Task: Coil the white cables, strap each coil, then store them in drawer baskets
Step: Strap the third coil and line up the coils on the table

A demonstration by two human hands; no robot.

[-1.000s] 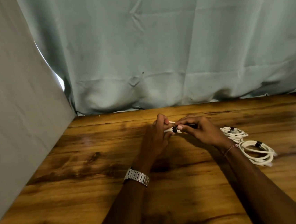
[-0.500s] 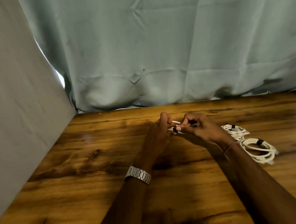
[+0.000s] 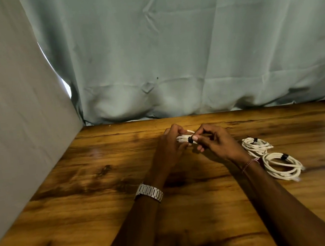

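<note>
Above the middle of the wooden table (image 3: 96, 188), my left hand (image 3: 170, 148) grips a small white cable coil (image 3: 183, 138), most of it hidden by my fingers. My right hand (image 3: 217, 141) pinches the black strap (image 3: 190, 139) wrapped round that coil, thumb and forefinger on it. To the right lie two finished white coils, each with a black strap: a farther coil (image 3: 256, 145) and a nearer coil (image 3: 281, 166), both flat on the table beside my right wrist.
A pale green curtain (image 3: 170, 52) hangs along the table's far edge. A grey fabric panel (image 3: 13, 109) closes off the left side. No drawer or basket is in view.
My right fingers have shifted on the strap, with the black band now wrapped tight on the coil. Both hands stay in the same place over the table; the two strapped coils have not moved.
</note>
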